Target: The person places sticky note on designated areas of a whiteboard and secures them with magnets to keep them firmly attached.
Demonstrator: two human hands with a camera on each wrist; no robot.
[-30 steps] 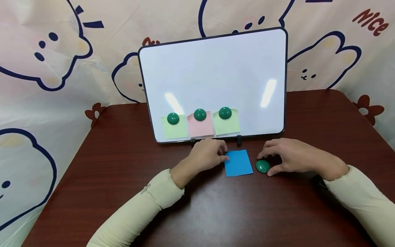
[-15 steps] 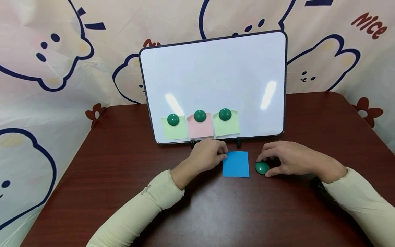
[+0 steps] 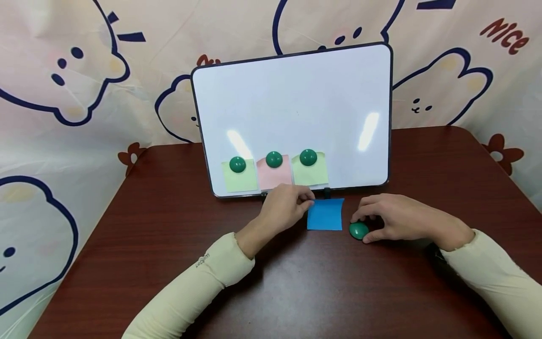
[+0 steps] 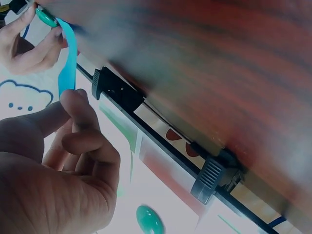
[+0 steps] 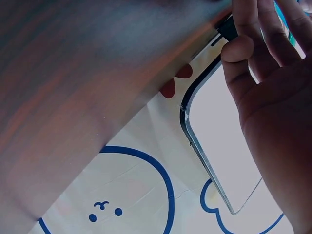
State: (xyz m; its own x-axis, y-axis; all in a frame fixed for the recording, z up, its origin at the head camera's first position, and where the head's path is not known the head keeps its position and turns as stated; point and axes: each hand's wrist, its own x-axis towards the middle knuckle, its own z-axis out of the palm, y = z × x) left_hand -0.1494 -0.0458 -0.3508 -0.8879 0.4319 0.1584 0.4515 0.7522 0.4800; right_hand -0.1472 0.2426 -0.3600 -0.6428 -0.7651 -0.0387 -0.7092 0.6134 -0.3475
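Note:
My left hand (image 3: 284,207) pinches a blue sticky note (image 3: 325,215) at its upper left corner, just in front of the whiteboard (image 3: 292,108). In the left wrist view the note (image 4: 69,61) hangs bent from thumb and finger. To its right, my right hand (image 3: 394,219) holds a round green magnet (image 3: 359,230) between thumb and fingers, low over the table; whether it touches the tabletop I cannot tell. Fingers mostly hide this magnet in the right wrist view. On the board's lower part, green magnets sit over a green note (image 3: 240,181), a pink note (image 3: 274,175) and another green note (image 3: 311,174).
The whiteboard stands tilted on black clip feet (image 4: 212,175) at the back of the dark wooden table (image 3: 296,292). Behind it hangs a cartoon-printed cloth (image 3: 169,28). A dark object (image 3: 438,252) shows under the right wrist.
The blue note has shifted slightly left, then up toward the board with its near edge raised, as my left hand moved up slightly. My right hand and its magnet barely moved.

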